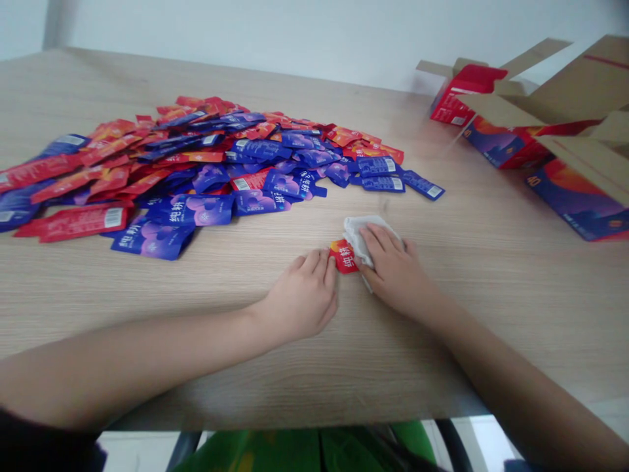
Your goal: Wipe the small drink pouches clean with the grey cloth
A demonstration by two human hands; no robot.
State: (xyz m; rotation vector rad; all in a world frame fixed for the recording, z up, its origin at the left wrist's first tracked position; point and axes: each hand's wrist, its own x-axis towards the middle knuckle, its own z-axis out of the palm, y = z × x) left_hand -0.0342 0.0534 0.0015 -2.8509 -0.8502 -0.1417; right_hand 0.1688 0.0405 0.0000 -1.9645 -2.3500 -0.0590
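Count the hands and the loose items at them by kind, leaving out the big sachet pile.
Hands, left hand and right hand: 2
Red-and-orange sachet: 1
Crumpled white cloth: 1
Total: 4

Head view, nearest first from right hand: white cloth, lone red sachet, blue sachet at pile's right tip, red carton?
1. Crumpled white cloth: under right hand.
2. Small red sachet: left of cloth.
3. Blue foil sachet: ahead, pile's tip.
4. Red cardboard carton: far back right.
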